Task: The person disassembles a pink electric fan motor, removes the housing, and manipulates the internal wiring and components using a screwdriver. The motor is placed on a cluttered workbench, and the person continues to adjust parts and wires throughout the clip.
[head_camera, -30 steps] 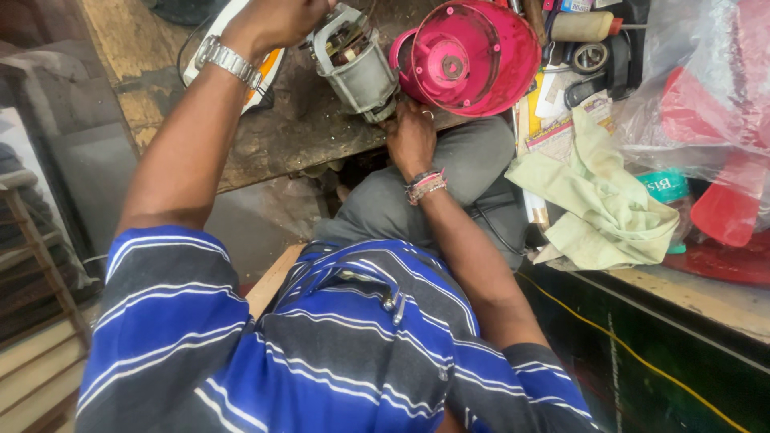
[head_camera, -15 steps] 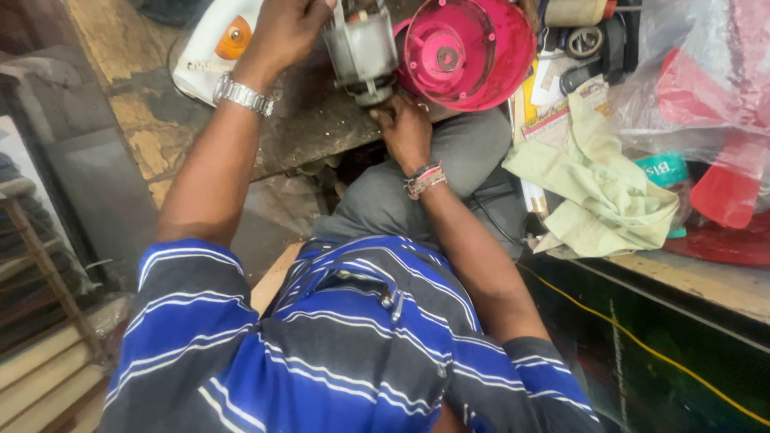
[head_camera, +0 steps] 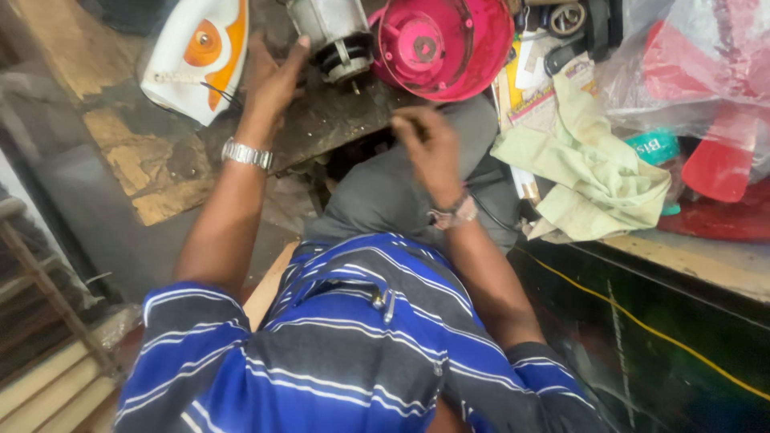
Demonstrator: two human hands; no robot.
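Left hand (head_camera: 273, 84) now off the grey motor (head_camera: 333, 36), grip open, fingertips just touching its casing on the worktop (head_camera: 152, 160) beside the pink fan housing (head_camera: 445, 44); right hand (head_camera: 429, 144) lowered from the housing, fingers pinched, contents indiscernible; handling paused.

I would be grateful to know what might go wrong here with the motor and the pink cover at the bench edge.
The motor lies close to the bench edge with only the left hand beside it, so it might roll off. The right hand is pinched on something too small to tell, which could drop into the gap below. The pink cover overhangs the edge.
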